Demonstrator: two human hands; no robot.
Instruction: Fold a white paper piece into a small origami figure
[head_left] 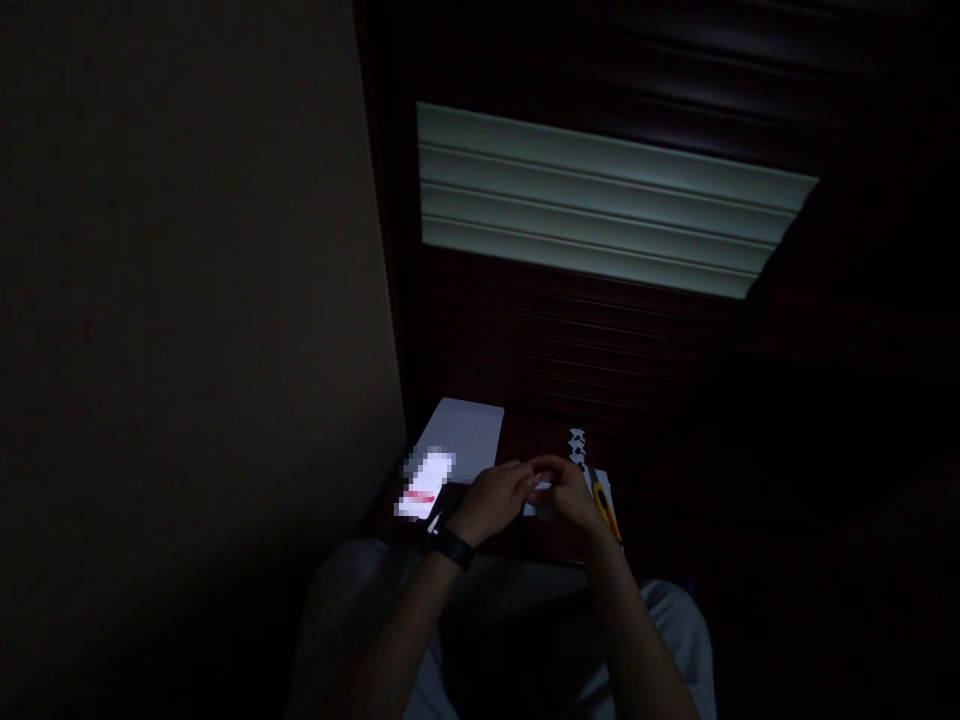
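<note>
My left hand (pixel 491 498), with a black watch (pixel 448 545) on its wrist, meets my right hand (pixel 568 492) over the small dark table. The fingers of both hands are curled and pressed together at the tips. Whatever they pinch is hidden by the fingers and the dim light. A piece of white paper (pixel 540 511) shows just below and between the hands; I cannot tell whether they hold it. Right beside my right hand lies a tool with a yellow and black handle (pixel 604 508), over another white sheet (pixel 606 482). Small cut paper pieces (pixel 577 445) lie beyond the right hand.
A lit phone (pixel 426 485), its screen blurred out, rests over the near edge of a white paper sheet (pixel 469 430) at the left. A plain wall (pixel 300 250) rises on the left. Behind the table stands a dark slatted panel (pixel 555 330) with a pale lit band (pixel 585 195).
</note>
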